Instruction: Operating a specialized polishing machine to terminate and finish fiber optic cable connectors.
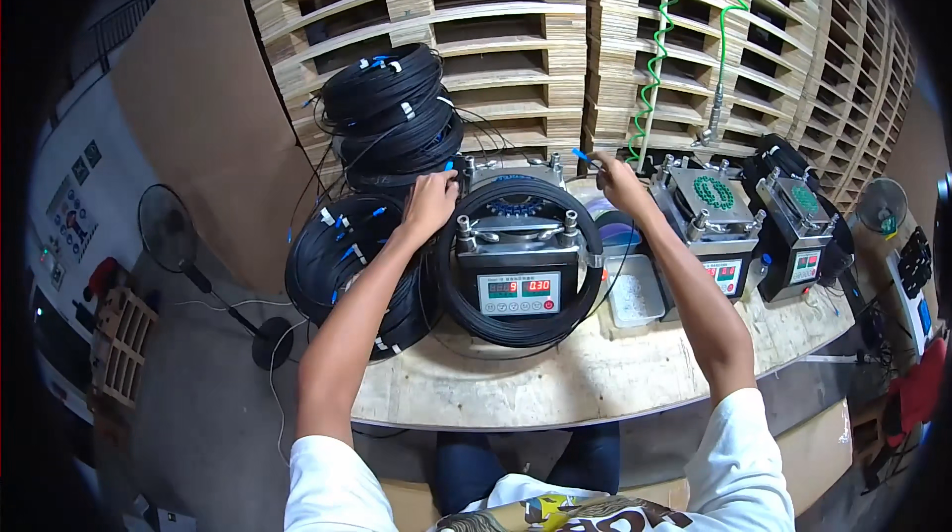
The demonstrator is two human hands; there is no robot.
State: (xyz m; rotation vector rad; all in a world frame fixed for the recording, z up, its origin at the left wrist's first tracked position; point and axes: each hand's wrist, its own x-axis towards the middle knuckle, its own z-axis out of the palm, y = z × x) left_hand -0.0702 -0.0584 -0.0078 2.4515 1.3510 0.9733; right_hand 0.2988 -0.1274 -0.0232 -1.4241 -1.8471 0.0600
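A coil of black cable (pixel 451 284) lies looped around a grey metal machine (pixel 516 264) with a lit red display on the wooden bench. My left hand (pixel 431 200) grips the coil at its upper left, near a blue connector. Above the machine's back right corner my right hand (pixel 615 180) pinches a blue-tipped cable end (pixel 581 155).
More black cable coils are stacked at the back left (pixel 392 116) and hang off the bench's left side (pixel 332 254). Two similar machines (pixel 714 220) (pixel 798 230) stand to the right, with a small clear tray (pixel 635 299) between. Wooden pallets (pixel 555 26), a green coiled hose (pixel 654 46) and a floor fan (pixel 169 230) surround the bench.
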